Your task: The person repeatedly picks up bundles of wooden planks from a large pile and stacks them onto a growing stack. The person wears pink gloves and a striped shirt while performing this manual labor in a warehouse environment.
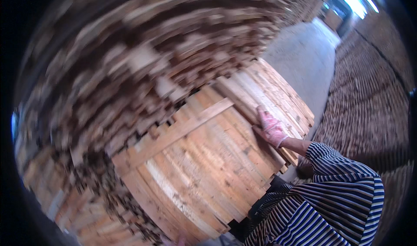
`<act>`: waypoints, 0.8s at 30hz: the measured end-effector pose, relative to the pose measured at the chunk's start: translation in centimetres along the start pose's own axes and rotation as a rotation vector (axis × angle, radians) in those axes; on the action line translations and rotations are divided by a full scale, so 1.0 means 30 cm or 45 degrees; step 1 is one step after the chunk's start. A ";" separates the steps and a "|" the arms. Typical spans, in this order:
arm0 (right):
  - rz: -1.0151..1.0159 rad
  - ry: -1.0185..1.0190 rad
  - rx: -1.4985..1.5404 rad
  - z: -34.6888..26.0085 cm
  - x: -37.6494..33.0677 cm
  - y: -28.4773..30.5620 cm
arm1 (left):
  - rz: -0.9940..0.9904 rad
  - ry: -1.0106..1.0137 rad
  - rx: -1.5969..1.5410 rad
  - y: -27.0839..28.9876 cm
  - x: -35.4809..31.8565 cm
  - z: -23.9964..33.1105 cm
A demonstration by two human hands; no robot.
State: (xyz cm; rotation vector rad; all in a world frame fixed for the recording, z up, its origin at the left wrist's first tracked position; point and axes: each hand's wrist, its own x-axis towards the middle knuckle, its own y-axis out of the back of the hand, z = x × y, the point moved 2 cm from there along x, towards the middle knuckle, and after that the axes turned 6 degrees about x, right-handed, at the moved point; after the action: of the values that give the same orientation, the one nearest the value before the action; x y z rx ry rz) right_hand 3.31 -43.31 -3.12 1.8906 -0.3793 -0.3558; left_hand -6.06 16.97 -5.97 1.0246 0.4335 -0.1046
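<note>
My right hand (273,129), in a pink and white glove, is over the right part of a waist-high layer of pale wooden boards. Its fingers are curled over the edge of a wooden board (245,101) that sits raised above its neighbours. A broad layer of boards (195,167) lies side by side in front of me, with one narrow slat (182,133) across their far ends. Of my left hand (173,242) only a blurred bit shows at the lower edge, beside the near end of the boards; its fingers cannot be made out.
A tall stack of rough boards (143,59), smeared by motion, rises along the left and far side. Another high stack (365,89) stands on the right. Between them runs a grey concrete floor (299,54) toward bright lights. More loose boards (95,211) lie at lower left.
</note>
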 end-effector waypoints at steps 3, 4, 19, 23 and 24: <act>-0.039 -0.046 0.113 0.086 -0.026 0.052 | 0.219 -0.094 0.401 0.085 0.015 0.325; -0.085 -0.049 0.156 0.087 -0.016 0.044 | 0.328 -0.077 0.338 0.096 -0.010 0.583; -0.428 0.054 0.598 0.561 0.059 0.399 | -0.838 0.105 -1.569 -1.006 0.129 2.114; -0.544 0.142 0.785 0.759 0.104 0.348 | -0.853 0.216 -1.672 -1.150 0.186 2.115; -0.491 0.109 0.869 0.811 0.121 0.359 | -0.804 0.228 -1.621 -1.164 0.206 2.107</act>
State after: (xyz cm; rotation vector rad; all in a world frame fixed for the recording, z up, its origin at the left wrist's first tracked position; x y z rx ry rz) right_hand -4.61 -68.92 -1.38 2.6495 -0.0684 -0.4321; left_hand 8.64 -53.94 -8.50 -0.3810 0.8186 -0.2552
